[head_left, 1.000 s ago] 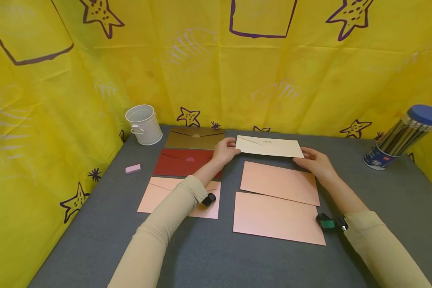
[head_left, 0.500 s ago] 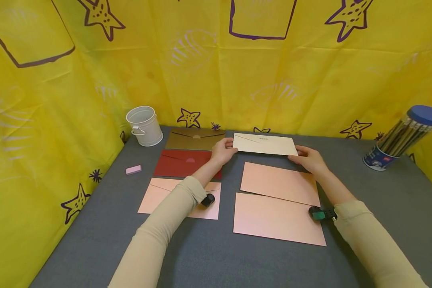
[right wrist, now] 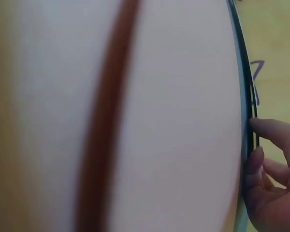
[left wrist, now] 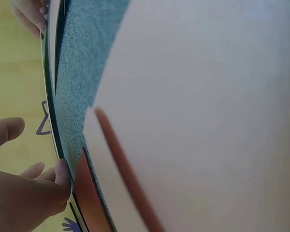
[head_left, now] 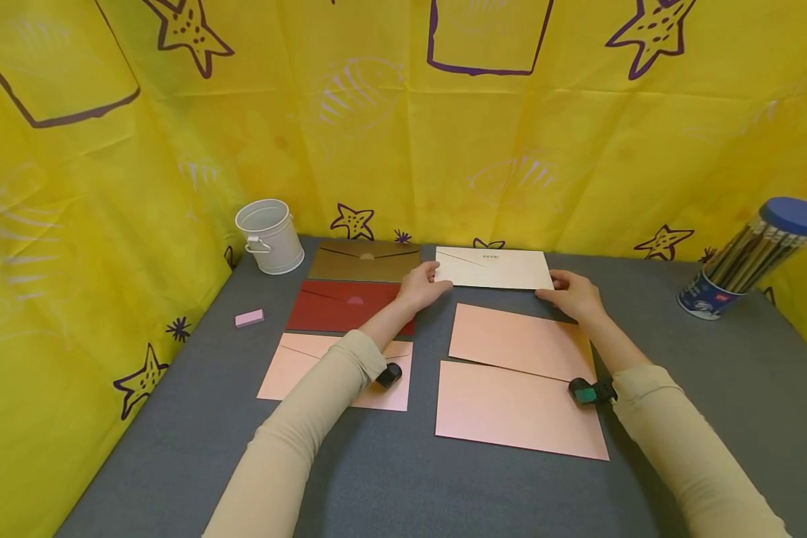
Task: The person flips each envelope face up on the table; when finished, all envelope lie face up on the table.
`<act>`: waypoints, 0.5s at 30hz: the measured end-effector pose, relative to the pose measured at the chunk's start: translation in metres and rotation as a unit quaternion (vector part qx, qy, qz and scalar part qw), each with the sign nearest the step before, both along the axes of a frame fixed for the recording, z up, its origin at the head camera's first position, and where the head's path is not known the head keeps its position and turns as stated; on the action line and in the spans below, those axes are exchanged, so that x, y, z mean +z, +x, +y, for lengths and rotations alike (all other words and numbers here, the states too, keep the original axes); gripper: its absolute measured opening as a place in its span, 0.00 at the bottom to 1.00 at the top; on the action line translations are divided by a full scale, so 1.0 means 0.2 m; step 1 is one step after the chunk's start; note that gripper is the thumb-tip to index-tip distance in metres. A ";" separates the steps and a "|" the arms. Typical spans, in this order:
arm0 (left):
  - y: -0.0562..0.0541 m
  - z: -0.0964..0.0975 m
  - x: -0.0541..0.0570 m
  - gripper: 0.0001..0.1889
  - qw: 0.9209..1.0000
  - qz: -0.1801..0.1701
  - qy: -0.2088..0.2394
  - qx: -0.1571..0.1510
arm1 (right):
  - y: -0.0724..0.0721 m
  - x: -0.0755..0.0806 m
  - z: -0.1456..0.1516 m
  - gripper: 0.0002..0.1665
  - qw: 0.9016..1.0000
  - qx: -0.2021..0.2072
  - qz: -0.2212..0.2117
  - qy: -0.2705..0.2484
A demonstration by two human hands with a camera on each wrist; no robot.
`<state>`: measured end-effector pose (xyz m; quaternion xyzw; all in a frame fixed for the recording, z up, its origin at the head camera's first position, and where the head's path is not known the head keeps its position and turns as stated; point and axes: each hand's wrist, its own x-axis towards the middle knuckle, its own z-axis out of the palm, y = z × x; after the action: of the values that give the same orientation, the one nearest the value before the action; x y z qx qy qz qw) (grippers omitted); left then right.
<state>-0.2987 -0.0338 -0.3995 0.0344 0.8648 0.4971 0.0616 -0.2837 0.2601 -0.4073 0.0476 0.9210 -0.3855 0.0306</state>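
Right hand pinches right end of white envelope; left hand, thumb spread from fingers, touches its left end. It lies behind mid pink, near pink; gold, red, left pink alongside. Layout looks nearly done, squaring perhaps remains

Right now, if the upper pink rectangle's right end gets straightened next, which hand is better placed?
Probably the right hand: it is close by the upper right corner of the pink rectangle. The left hand is at the left end of the white envelope and would have to reach across the rectangle.
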 end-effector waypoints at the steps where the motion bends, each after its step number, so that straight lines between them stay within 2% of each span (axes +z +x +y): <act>1: 0.00 0.00 0.00 0.31 1.000 0.000 -0.005 -0.007 | 0.00 0.00 0.00 0.38 1.000 0.001 0.001 0.006; 5: 0.01 -0.01 0.00 0.31 0.999 0.002 -0.028 -0.026 | 0.00 0.01 0.00 0.38 1.000 0.009 0.007 0.027; 15: 0.02 -0.01 0.01 0.29 0.997 0.007 -0.059 -0.045 | 0.01 0.01 0.00 0.39 0.998 0.030 0.015 0.055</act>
<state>-0.2952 -0.0352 -0.3985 0.0732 0.8907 0.4414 0.0802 -0.2819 0.2597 -0.4043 0.0160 0.9422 -0.3339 0.0251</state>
